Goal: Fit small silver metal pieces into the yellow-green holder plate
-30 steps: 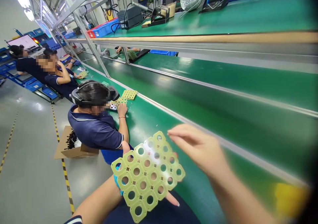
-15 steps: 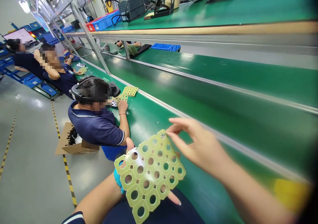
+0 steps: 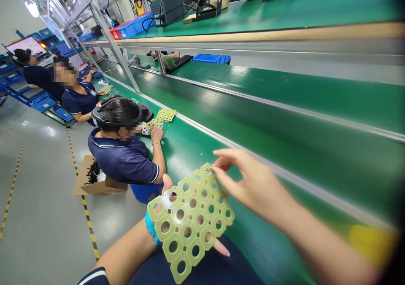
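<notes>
Holding a yellow-green panel [image 3: 191, 219] of hexagonal cells from beneath, the left hand [image 3: 164, 217] has its thumb up over the near edge and fingers spread under it. The right hand [image 3: 249, 184] pinches the panel's far corner between thumb and forefinger. The panel hangs just above the green bench [image 3: 196, 150], where a co-worker [image 3: 122, 150] handles similar panels.

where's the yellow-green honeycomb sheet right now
In the head view it sits low and centre: the honeycomb sheet rests on the left hand, with the right hand pinching its top corner, above the green bench.
</notes>
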`<state>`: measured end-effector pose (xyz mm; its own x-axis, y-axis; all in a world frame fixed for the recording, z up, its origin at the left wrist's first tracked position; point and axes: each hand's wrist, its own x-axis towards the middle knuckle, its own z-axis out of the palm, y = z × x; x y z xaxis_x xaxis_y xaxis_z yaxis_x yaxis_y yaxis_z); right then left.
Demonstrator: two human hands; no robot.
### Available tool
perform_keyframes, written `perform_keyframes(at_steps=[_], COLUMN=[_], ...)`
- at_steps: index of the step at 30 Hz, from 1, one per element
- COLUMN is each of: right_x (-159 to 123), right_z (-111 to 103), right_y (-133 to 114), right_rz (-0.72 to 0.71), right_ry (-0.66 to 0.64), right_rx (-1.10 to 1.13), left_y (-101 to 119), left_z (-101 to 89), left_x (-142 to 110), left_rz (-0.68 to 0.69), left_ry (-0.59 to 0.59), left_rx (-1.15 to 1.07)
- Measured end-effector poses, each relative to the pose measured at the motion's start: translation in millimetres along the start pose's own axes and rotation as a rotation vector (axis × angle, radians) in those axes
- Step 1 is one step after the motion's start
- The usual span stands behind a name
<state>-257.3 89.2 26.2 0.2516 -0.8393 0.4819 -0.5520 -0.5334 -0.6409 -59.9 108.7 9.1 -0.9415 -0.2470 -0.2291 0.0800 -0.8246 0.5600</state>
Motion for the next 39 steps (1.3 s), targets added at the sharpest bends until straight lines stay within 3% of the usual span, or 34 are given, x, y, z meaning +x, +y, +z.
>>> perform_keyframes(at_steps=[3,13,20,29,33,39], right_x=[-0.4,-2.1,-4.4,-5.7,-7.0,-8.9], right_z=[0.4,-2.0,-2.7,1.1,1.4,3.7], right_y=[0.2,1.3,1.0,-3.6,-4.9,-2.7], right_rz=[0.011,-0.055,-0.086,-0.033,0.014,-0.086], right_ry=[0.01,-0.006,0.034,0.069,0.091,0.026], right_rx=[0.011,-0.027,-0.036,-0.028,-0.027,-0.158], left_y=[0.5,1.4,-1.4,-0.6,-3.8,-8.1], left_z=[1.2,8.7,-0.6,15.7,12.9,8.3], left_x=[0.7,2.0,1.7,3.6,5.5,2.2], left_rz=[-0.063,-0.076,-0.104,0.022,0.034,0.009], left_ry=[-0.022,0.06,-0.028,0.074,0.05,0.097], left_rx=[-0.029,0.016,-0.025,-0.134,-0.167,-0.119])
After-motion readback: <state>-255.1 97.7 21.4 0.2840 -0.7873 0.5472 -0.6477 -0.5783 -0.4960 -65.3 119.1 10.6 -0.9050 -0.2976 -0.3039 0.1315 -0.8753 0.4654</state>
